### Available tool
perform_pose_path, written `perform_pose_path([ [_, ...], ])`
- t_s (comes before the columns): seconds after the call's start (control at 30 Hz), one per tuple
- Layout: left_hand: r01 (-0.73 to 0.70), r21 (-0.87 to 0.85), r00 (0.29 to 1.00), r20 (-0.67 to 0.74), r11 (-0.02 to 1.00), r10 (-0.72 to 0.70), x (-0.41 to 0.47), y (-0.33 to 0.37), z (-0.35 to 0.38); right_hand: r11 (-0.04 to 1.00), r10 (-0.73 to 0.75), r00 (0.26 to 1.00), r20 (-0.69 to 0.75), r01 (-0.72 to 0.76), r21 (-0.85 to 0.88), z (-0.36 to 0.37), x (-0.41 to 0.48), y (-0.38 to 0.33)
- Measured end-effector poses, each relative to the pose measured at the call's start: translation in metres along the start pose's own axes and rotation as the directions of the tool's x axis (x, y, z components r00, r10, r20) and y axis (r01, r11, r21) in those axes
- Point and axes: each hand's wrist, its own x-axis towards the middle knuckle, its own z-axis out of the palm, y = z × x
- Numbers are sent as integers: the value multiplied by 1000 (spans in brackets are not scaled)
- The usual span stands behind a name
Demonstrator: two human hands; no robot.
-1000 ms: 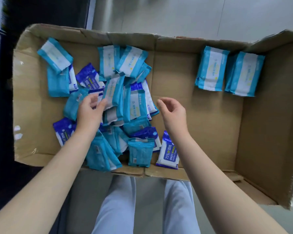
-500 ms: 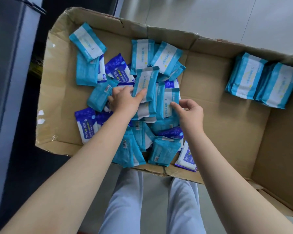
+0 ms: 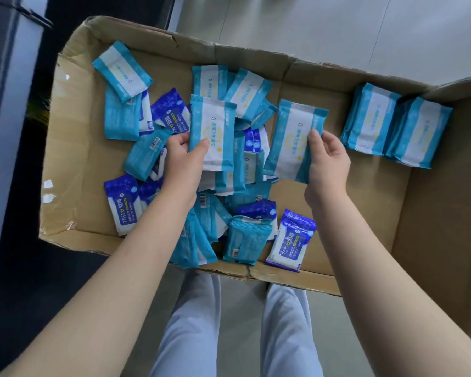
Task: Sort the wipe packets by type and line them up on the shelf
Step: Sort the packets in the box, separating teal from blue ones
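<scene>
Picking stage: teal packet [image 3: 212, 131] pinched between thumb and curled fingers of left hand [image 3: 182, 164], second packet [image 3: 291, 142] gripped likewise by right hand [image 3: 329, 164], just above the pile [image 3: 245, 238]. Next, probably: line up beside teal row [image 3: 370, 121], right of the fingers.
</scene>
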Motion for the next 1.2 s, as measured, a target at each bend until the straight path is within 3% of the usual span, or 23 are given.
perform_pose_path([
  [0.13,-36,-36,995,91,999,40,-18,11,35,991,79,997,-7,-78,110,-30,11,-21],
  [0.23,-71,-23,983,170,997,74,-27,7,72,994,63,997,-35,-60,95,-63,21,-34],
  [0.4,-212,111,924,347,971,162,-42,-2,147,997,-73,975,-210,66,-41,-127,49,-58],
  [0.57,-334,203,867,450,921,215,-45,0,222,979,-159,946,-282,113,-172,-170,87,-78],
  [0.8,-252,274,937,309,928,163,-28,-8,287,938,-223,929,-296,122,-324,-182,136,-78],
  [0.97,-323,412,944,199,852,262,-29,-18,298,900,-288,885,-366,119,-419,-178,154,-71],
  [1.13,-279,479,960,158,832,231,-26,-19,297,889,-356,836,-418,165,-427,-172,149,-63],
  [1.2,-239,420,967,184,875,176,-26,-17,292,887,-369,830,-418,181,-424,-168,141,-59],
])
